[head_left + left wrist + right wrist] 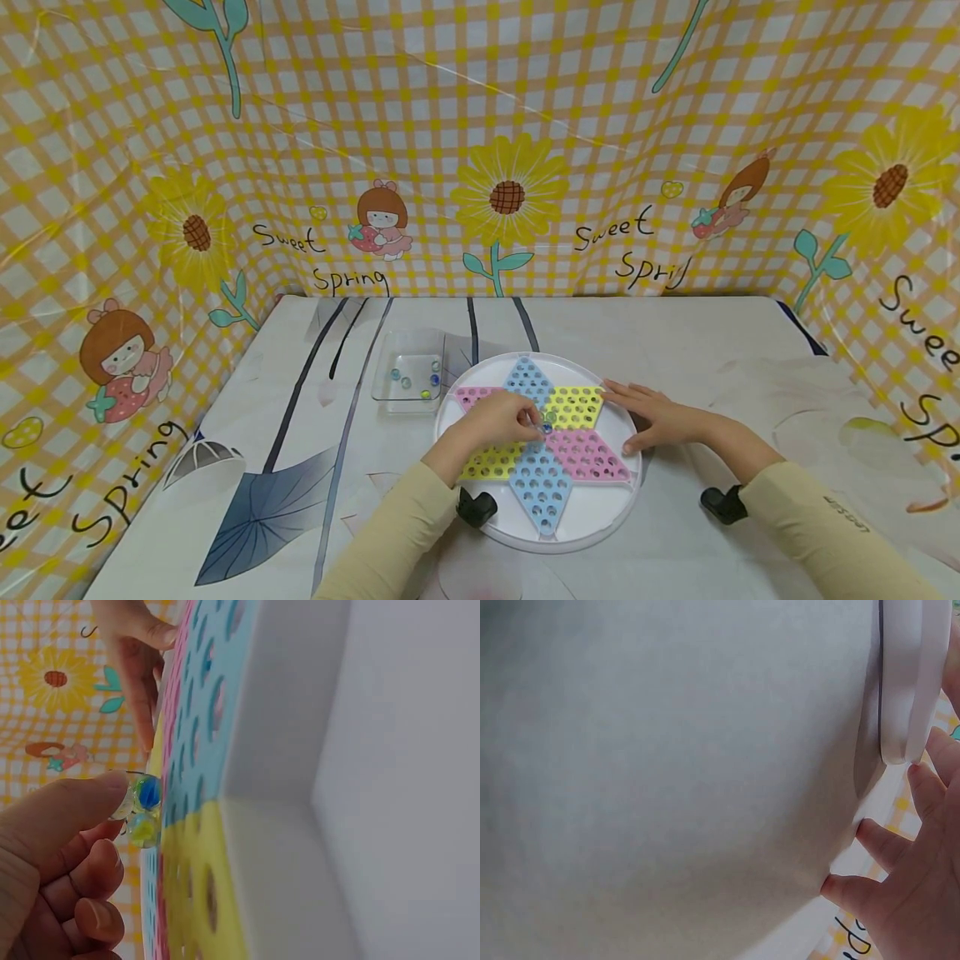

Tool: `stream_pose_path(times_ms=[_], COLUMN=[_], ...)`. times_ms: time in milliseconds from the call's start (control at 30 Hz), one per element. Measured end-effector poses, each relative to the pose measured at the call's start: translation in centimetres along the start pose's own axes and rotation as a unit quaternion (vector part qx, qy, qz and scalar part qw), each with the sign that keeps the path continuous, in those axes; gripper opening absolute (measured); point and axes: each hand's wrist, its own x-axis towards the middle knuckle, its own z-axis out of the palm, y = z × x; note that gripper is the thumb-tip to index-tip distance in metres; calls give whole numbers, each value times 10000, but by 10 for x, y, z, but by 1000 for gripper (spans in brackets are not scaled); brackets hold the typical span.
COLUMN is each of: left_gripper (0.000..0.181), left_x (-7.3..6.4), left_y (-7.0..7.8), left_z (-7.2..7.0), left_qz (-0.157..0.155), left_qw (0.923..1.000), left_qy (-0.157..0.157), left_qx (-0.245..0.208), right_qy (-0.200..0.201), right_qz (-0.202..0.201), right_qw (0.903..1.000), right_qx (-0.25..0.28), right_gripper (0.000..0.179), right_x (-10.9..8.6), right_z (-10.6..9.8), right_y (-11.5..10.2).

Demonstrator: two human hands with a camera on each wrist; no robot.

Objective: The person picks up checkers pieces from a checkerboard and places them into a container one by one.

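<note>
A round white Chinese checkers board (592, 521) with a pink, yellow and blue star lies on the table. My left hand (491, 421) is over its middle, thumb and forefinger pinching a clear glass marble (123, 808), largely hidden by the fingertips. Right beside the fingertips, at the board's centre, are a blue marble (148, 793) and a yellow-green marble (142, 829). At the board's right rim my right hand (667, 418) rests with fingers spread, some fingertips on the table and the thumb by the rim.
A clear plastic box (380, 388) holding several glass marbles stands behind and left of the board. The table cover (300, 517) has dark stripes and a blue leaf print. A checked sunflower cloth (420, 108) hangs around the back and sides.
</note>
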Motion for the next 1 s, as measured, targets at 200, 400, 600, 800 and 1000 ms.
stream_pose_path(times_ms=[200, 400, 600, 800, 1000], left_gripper=[13, 11, 12, 15, 14], left_x=[1, 1, 3, 5, 4], left_y=[-3, -5, -9, -12, -18], left_z=[-5, -14, -21, -29, -40], left_qz=[50, 294, 158, 161, 474], left_qw=[9999, 9995, 9996, 9992, 9971], left_qy=[106, 141, 133, 325, 506], left_qx=[12, 8, -209, -161, -303], right_qy=[24, 53, 41, 56, 51], right_qz=[-56, -17, 53, 44, 22], right_qw=[10000, 10000, 9999, 9999, 9998], right_qx=[5, -59, -152, -147, -186], right_gripper=[88, 89, 90, 90, 90], right_x=[0, 1, 2, 2, 1], right_z=[1, 2, 2, 2, 2], right_y=[1, 2, 4, 4, 4])
